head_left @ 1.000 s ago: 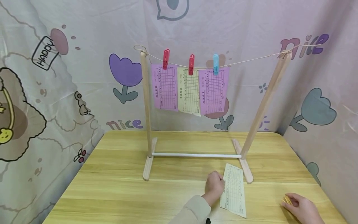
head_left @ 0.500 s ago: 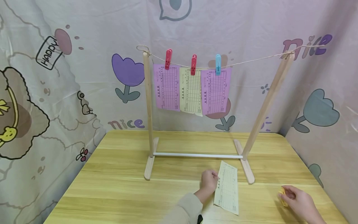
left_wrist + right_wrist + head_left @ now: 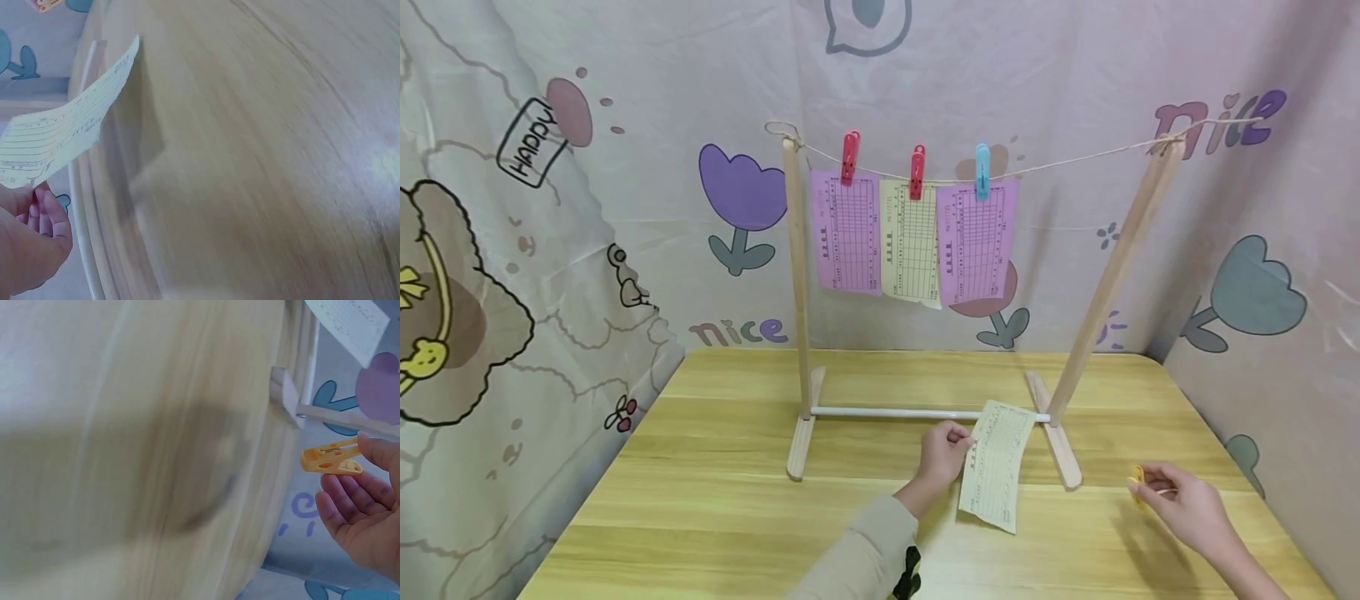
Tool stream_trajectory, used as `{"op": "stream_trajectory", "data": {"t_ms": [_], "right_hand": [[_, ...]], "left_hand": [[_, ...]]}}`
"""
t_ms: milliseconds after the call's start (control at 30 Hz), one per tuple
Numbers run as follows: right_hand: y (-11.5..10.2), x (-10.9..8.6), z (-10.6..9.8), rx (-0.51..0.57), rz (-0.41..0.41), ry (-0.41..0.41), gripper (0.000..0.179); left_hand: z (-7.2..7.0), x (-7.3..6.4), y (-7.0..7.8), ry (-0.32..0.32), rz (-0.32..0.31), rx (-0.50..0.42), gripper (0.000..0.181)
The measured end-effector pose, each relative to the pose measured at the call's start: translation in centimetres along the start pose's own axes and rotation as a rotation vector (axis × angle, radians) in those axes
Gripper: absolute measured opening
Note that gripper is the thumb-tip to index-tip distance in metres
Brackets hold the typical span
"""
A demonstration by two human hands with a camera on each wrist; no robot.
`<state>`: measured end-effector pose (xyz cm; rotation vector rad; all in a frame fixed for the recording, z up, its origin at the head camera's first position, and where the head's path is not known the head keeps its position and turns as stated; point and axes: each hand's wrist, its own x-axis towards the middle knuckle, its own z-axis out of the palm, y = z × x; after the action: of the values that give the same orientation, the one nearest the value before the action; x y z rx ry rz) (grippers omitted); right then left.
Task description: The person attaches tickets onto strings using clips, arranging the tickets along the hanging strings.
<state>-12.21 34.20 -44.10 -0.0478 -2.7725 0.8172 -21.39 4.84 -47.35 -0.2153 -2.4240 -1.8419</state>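
Pinched at its left edge by my left hand (image 3: 946,454), a pale yellow printed form (image 3: 996,467) hangs above the table, its upper part in front of the white bar. The left wrist view shows the same form (image 3: 69,128) curving away from the table. My right hand (image 3: 1191,504) grips a yellow clothespin (image 3: 1138,485) at the right; close up, the clothespin (image 3: 331,456) lies between thumb and fingers. On the string (image 3: 1075,165) hang a purple form (image 3: 847,242), a yellow form (image 3: 910,250) and another purple form (image 3: 976,250), held by two red clothespins (image 3: 917,172) and a blue clothespin (image 3: 982,171).
The string runs between a left wooden post (image 3: 797,283) and a leaning right post (image 3: 1116,283). Wooden feet (image 3: 1060,450) and a white bar (image 3: 895,412) join them low on the wooden table (image 3: 700,500). Patterned cloth (image 3: 625,83) surrounds the back and sides.
My left hand has lifted the yellow form off the table and carried it up and leftward. My right hand has risen with the yellow clothespin and moved slightly left.
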Motion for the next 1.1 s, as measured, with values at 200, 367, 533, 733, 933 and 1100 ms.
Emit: {"op": "stream_trajectory", "data": {"t_ms": [200,367,533,733,933,1100], "right_hand": [[-1.4,0.8,0.0,0.032,-0.061,0.066,0.031],[-2.6,1.4,-0.2,0.05,-0.098,0.111,0.029],[-3.8,1.7,-0.8,0.08,-0.091,0.141,0.03],[-5.4,2.4,-1.6,0.119,-0.093,0.192,0.029],[-6.8,3.3,-2.5,0.147,-0.122,0.2,0.028],[-7.9,4.2,-3.0,0.182,-0.155,0.235,0.024]], "left_hand": [[-0.4,0.5,0.6,0.011,-0.022,-0.028,0.005],[-0.7,0.9,1.5,0.01,-0.029,-0.058,0.004],[-0.9,1.1,2.4,0.007,-0.042,-0.083,0.005],[-1.1,1.7,3.7,0.019,-0.046,-0.106,0.005],[-1.3,2.6,4.9,0.04,-0.03,-0.127,0.006],[-1.6,3.0,6.2,0.049,-0.05,-0.15,0.006]]}}
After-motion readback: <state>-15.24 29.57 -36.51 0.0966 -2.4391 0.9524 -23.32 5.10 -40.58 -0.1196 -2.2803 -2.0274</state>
